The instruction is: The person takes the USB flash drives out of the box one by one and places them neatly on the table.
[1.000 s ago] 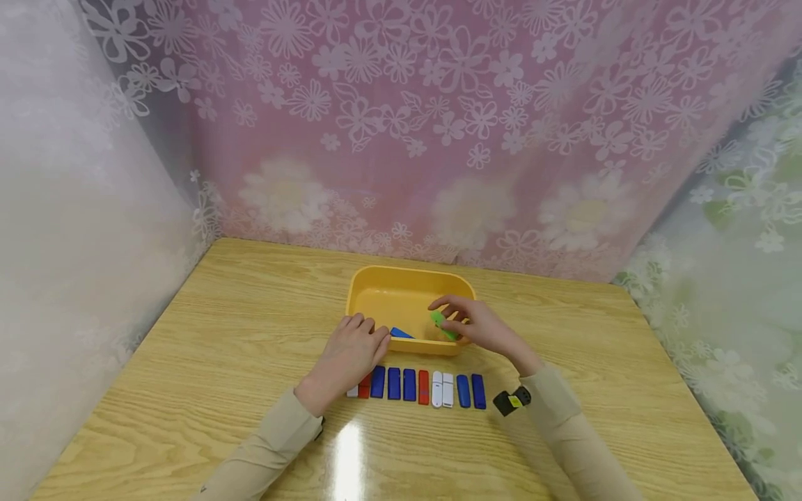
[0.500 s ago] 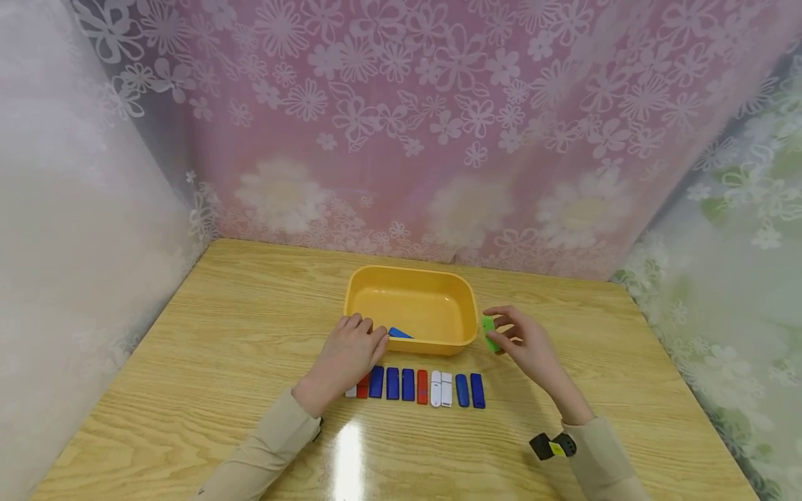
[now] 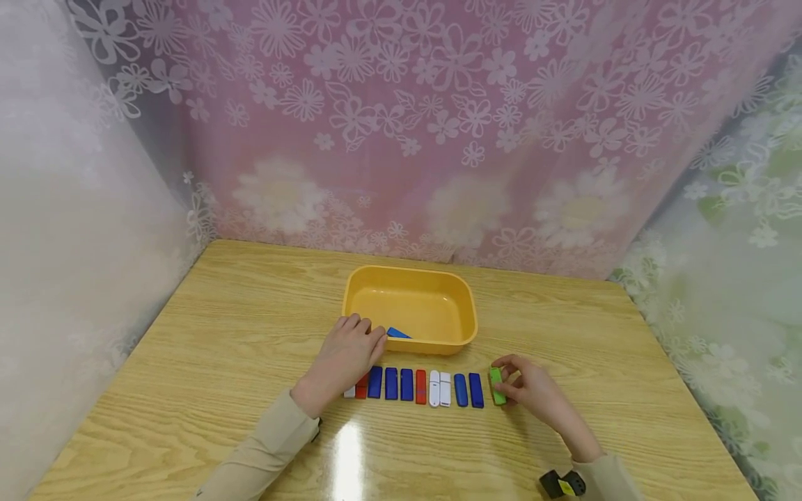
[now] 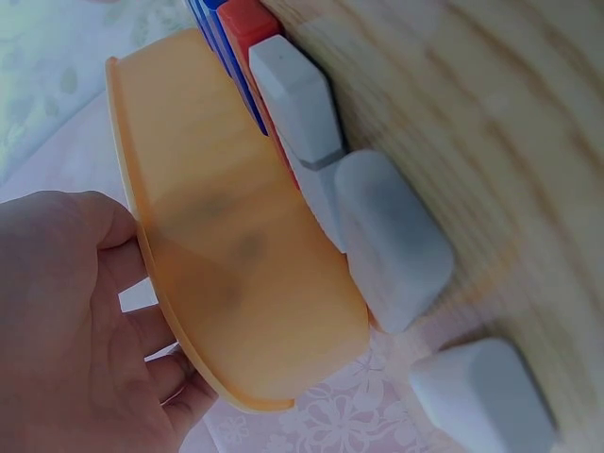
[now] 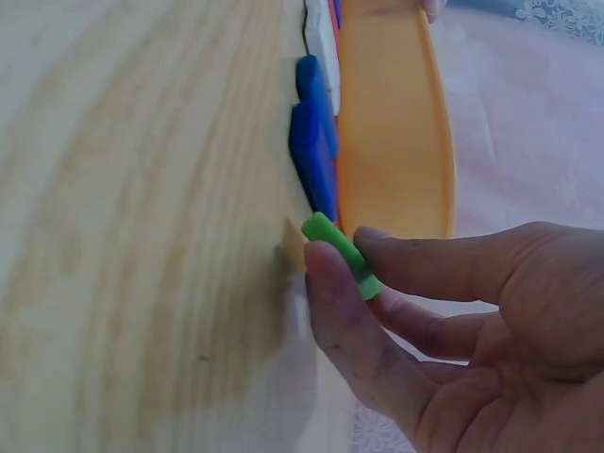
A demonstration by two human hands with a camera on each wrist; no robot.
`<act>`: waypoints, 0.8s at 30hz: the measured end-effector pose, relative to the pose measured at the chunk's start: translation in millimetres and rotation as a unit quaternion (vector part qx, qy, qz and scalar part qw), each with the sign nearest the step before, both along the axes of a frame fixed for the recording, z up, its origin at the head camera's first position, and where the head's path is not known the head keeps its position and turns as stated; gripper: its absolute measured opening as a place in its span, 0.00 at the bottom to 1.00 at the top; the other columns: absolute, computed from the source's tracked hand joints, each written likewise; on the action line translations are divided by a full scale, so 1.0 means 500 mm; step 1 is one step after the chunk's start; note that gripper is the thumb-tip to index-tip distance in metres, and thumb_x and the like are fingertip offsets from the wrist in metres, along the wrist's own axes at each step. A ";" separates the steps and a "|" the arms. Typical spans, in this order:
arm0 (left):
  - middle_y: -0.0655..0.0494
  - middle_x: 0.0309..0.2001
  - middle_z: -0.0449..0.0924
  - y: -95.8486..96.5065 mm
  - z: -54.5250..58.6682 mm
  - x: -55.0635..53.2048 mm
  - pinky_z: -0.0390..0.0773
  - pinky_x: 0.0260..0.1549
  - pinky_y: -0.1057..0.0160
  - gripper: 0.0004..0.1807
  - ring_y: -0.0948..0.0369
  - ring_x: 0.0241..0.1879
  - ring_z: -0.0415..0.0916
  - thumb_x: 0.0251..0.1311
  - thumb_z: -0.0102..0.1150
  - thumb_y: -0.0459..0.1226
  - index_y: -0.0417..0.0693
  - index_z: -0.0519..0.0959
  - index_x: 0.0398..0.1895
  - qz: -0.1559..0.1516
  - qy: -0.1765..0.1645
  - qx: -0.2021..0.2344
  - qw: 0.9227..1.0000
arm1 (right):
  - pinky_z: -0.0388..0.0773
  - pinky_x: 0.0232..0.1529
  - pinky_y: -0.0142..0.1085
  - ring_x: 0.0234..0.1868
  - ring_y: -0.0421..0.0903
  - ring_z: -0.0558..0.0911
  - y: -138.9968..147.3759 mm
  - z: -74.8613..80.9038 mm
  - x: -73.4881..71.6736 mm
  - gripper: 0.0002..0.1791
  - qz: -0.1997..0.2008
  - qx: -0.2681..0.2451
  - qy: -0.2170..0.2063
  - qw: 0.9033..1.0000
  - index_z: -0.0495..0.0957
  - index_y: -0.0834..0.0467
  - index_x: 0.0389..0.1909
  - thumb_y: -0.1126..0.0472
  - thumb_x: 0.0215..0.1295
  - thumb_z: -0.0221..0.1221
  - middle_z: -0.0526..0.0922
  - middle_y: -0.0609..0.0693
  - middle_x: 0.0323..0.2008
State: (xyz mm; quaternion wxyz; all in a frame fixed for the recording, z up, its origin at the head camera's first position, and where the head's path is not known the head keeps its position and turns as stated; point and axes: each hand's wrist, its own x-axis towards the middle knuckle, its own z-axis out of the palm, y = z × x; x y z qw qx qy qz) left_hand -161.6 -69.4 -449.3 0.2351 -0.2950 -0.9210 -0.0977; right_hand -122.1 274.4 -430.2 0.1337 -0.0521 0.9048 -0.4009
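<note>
My right hand (image 3: 532, 391) pinches a green USB flash drive (image 3: 498, 385) between thumb and fingers, at the right end of a row of drives. In the right wrist view the green drive (image 5: 342, 255) is close to the table, beside a dark blue drive (image 5: 311, 159); whether it touches the wood I cannot tell. My left hand (image 3: 343, 356) grips the near left rim of a yellow plastic tub (image 3: 466, 296), fingers curled over the edge. One blue drive (image 3: 398, 333) lies inside the tub, against its near wall.
Along the tub's near side runs the row: dark blue drives (image 3: 391, 383), a red drive (image 3: 421, 387), white drives (image 3: 434, 388) and a blue drive (image 3: 461, 390). My left hand hides part of its left end, where more white drives (image 4: 392, 236) show. A floral curtain (image 3: 401, 139) stands behind the table (image 3: 250, 278).
My right hand has carried the green drive out of the tub, rightward and then toward me, down to the row's right end. The left hand stays on the rim.
</note>
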 end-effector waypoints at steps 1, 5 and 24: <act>0.54 0.27 0.76 0.000 0.000 0.000 0.73 0.37 0.58 0.11 0.54 0.31 0.69 0.74 0.56 0.42 0.49 0.80 0.32 0.000 0.002 0.000 1.000 | 0.83 0.28 0.36 0.29 0.47 0.82 0.000 -0.003 0.001 0.19 0.000 -0.005 -0.007 1.000 0.73 0.72 0.56 0.73 0.66 0.62 0.75 0.56 0.38; 0.54 0.27 0.77 0.000 -0.002 -0.001 0.74 0.37 0.58 0.11 0.55 0.31 0.70 0.73 0.57 0.42 0.49 0.80 0.32 0.001 0.011 -0.002 1.000 | 0.83 0.27 0.36 0.29 0.47 0.82 -0.002 -0.012 0.004 0.18 -0.009 -0.005 -0.022 1.000 0.73 0.72 0.56 0.74 0.66 0.62 0.73 0.55 0.37; 0.55 0.27 0.76 -0.001 -0.003 -0.001 0.73 0.37 0.58 0.11 0.55 0.31 0.69 0.74 0.56 0.42 0.49 0.79 0.32 -0.002 0.014 -0.002 1.000 | 0.82 0.24 0.35 0.23 0.46 0.81 -0.005 -0.015 0.007 0.20 -0.024 0.010 -0.006 1.000 0.77 0.69 0.56 0.71 0.64 0.65 0.75 0.53 0.35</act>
